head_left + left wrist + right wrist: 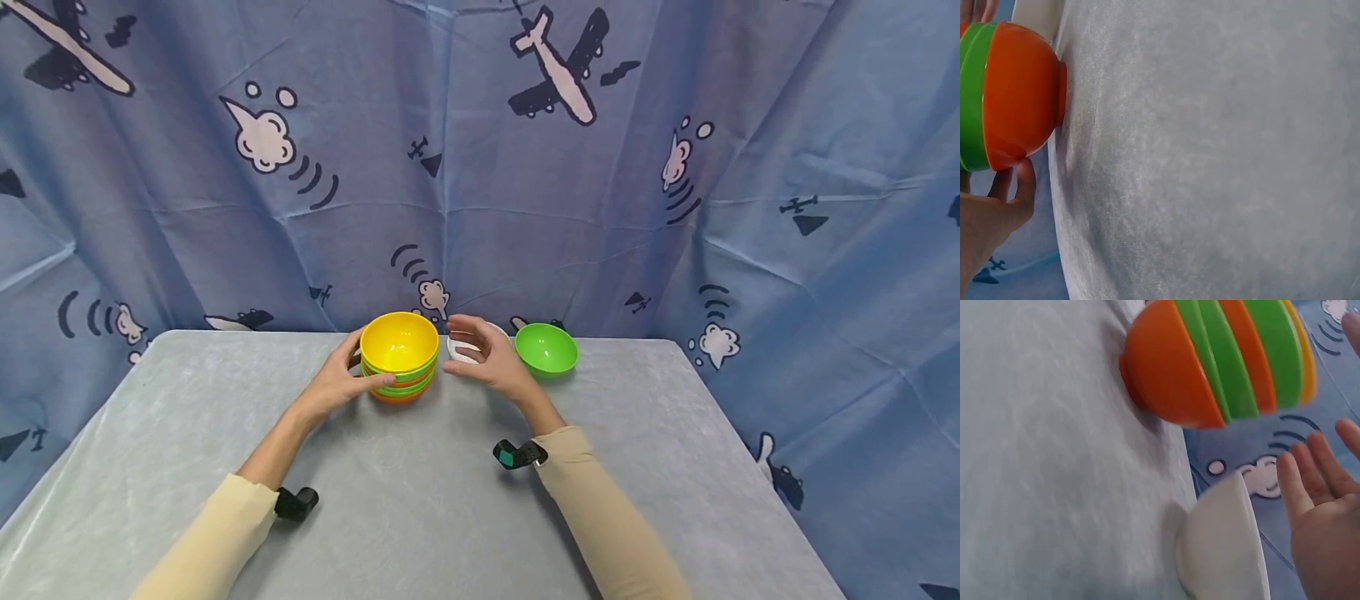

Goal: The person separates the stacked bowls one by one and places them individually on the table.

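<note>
the left hand (337,385) holds the stack of bowls (399,343) near the table's far edge, its thumb across the front and its fingers round the left side, so its grip is clamped on the stack; the stack is upright, a yellow bowl on top, then green, orange, two green, and an orange bowl (1169,369) at the base, its foot on the table; the right hand (491,362) is just right of the stack, its fingers extended and thumb apart, nothing between them, above the white bowl (1222,544), which it partly hides from the head camera; the white bowl is upright on the table between the stack and a single green bowl (547,350), also upright near the far edge; a pale grey cloth (420,508) covers the table; behind it hangs a blue curtain (480,167) printed with planes and clouds; cream sleeves (611,517) cover the forearms, and a black wrist strap (296,504) shows at the left wrist.
</note>
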The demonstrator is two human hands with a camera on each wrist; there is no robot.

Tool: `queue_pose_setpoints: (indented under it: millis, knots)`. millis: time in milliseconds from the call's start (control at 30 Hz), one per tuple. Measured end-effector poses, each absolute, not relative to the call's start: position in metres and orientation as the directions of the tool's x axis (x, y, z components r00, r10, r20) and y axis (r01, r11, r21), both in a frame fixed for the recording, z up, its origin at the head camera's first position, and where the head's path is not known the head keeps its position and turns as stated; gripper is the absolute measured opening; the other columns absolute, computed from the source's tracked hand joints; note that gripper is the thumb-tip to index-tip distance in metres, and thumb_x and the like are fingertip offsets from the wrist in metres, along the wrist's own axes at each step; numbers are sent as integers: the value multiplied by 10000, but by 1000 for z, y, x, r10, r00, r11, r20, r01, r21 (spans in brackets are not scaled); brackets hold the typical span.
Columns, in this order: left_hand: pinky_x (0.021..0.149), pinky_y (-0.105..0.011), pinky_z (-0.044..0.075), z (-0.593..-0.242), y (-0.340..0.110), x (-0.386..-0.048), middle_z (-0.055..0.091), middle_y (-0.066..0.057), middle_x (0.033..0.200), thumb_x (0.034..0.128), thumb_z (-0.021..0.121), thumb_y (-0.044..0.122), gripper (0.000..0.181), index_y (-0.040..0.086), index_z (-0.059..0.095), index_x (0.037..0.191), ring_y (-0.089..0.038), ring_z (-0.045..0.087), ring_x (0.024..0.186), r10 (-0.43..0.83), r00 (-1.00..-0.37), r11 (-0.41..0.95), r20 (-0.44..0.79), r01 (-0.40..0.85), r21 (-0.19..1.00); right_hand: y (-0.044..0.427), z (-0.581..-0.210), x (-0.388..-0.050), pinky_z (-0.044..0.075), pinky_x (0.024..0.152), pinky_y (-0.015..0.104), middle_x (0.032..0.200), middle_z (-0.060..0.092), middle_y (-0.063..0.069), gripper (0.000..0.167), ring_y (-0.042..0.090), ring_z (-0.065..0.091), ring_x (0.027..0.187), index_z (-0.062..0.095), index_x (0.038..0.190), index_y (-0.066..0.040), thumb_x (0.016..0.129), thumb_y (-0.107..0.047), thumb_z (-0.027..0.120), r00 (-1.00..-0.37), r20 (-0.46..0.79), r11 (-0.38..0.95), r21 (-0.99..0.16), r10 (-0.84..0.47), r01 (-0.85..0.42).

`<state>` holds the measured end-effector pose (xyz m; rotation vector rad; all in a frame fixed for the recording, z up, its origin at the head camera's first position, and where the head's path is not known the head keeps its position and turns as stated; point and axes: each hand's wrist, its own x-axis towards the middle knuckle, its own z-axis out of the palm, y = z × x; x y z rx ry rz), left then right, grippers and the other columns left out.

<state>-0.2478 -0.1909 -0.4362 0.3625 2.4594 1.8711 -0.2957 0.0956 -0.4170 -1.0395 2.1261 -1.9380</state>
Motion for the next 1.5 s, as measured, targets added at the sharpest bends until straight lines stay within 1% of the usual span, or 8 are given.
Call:
queue_pose_setpoints:
  millis: [167,300,467,600,733,900,1133,1500]
  knots:
    - [1122,-639,265,-435,-192,-247,338,-112,1577,887,821,304,920,168,268,1610,-391,314,1424,195,-975,254,111,159,954,78,-418,-296,370,1119,451,1534,390,226,887,352,388,1407,338,1557,-17,831,-20,846,-759,337,-24,-920,-557,-391]
    - [1127,-640,256,-435,-192,-246,322,-116,1589,891,818,304,924,163,258,1613,-393,302,1432,200,-974,253,103,153,955,66,-421,-298,352,1132,395,1558,372,182,898,274,387,1417,307,1572,-31,834,39,813,-769,305,-4,-931,-562,-366]
    - [1130,-641,250,-434,-192,-246,313,-111,1597,893,817,308,929,170,250,1617,-390,291,1440,204,-974,248,98,148,957,56,-425,-300,363,1115,315,1555,386,121,920,235,406,1402,283,1582,-33,832,40,811,-787,275,36,-935,-552,-352]
    - [1130,-637,254,-434,-192,-246,310,-109,1599,891,818,310,933,170,249,1617,-390,292,1440,207,-974,244,94,144,959,52,-429,-304,347,1123,308,1556,394,82,929,203,406,1399,273,1581,-11,829,30,818,-787,276,23,-938,-552,-345]
    - [1129,-634,261,-434,-191,-247,315,-100,1596,891,819,308,925,179,256,1615,-385,295,1438,210,-973,236,92,142,961,50,-432,-307,329,1139,338,1556,398,33,932,172,376,1419,290,1580,-24,822,7,831,-777,288,27,-931,-561,-364]
    - [1130,-631,260,-434,-191,-246,319,-92,1595,891,818,308,922,185,259,1614,-376,297,1439,208,-973,240,95,145,960,47,-431,-308,343,1134,361,1529,421,41,926,182,390,1407,324,1574,-48,806,4,839,-758,304,23,-922,-578,-387]
    - [1128,-640,255,-434,-193,-246,305,-101,1603,896,812,314,923,178,251,1616,-393,291,1440,200,-976,257,88,139,956,44,-428,-307,371,1111,322,1492,458,40,864,171,434,1373,389,1545,-116,814,-14,837,-760,302,30,-921,-575,-388]
    - [1128,-632,265,-435,-194,-248,301,-115,1603,895,813,315,930,155,248,1616,-402,296,1436,206,-975,261,82,135,956,44,-429,-309,337,1135,329,1488,466,104,839,218,438,1377,414,1530,-62,808,13,835,-773,313,17,-923,-552,-385]
